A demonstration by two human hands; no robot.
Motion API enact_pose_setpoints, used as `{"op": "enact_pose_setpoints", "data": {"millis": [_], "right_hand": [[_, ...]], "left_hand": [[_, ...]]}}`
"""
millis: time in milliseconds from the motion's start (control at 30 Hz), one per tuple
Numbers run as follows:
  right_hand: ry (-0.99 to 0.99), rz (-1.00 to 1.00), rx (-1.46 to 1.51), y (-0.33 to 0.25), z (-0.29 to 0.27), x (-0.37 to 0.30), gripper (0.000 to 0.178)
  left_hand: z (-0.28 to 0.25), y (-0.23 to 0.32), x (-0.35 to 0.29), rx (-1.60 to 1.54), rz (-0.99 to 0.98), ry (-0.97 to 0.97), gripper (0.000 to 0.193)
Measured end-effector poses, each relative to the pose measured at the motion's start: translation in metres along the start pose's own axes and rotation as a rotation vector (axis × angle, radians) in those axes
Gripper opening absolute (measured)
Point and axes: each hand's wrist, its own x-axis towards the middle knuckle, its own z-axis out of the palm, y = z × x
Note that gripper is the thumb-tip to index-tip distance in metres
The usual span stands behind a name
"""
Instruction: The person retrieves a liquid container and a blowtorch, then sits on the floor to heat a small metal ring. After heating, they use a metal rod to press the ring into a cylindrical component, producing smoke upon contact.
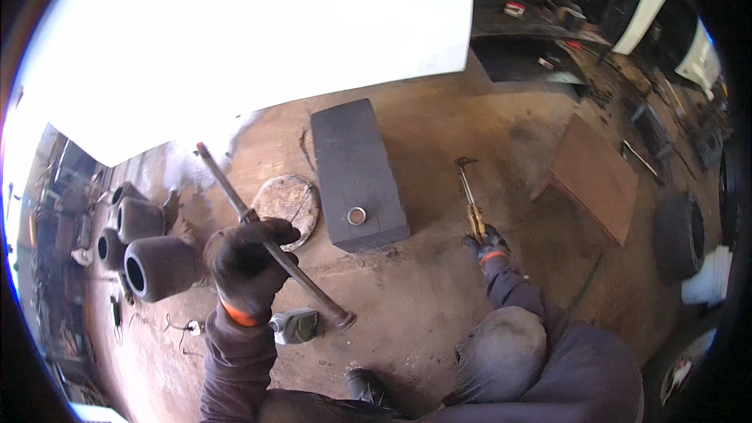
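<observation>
My left hand (254,262), in a dark glove with an orange cuff, is closed round a long metal shaft (301,276). The shaft slants from upper left to lower right, with a collar near its middle and a flared end. Further right, my gloved right hand (489,244) grips a gas cutting torch (475,215) by its brass-coloured body; its thin tubes and bent head point away from me, low over the floor. Between the hands stands a long dark grey block (356,164). A small metal ring (356,216) sits on the block's near end.
A round, worn slab (270,196) lies left of the block. Several hollow dark cylinders (160,269) stand at the left, and a grey bottle (295,326) is below my left hand. At the right are a brown metal plate (591,176), a tyre (679,235) and a white bucket (707,278).
</observation>
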Motion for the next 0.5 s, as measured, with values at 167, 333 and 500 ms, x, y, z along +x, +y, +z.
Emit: {"op": "enact_pose_setpoints", "data": {"millis": [167,333,500], "right_hand": [[-0.002,0.006,-0.015,0.015,0.004,0.003,0.048],[0.109,0.017,-0.176,0.041,0.024,0.002,0.049],[-0.024,0.032,-0.166,0.061,0.022,0.016,0.050]], "left_hand": [[-0.007,0.020,-0.009,0.594,0.361,0.169,0.024],[-0.017,0.037,0.016,0.383,0.434,0.382,0.012],[-0.027,0.027,0.038,0.835,0.215,0.471,0.026]]}}
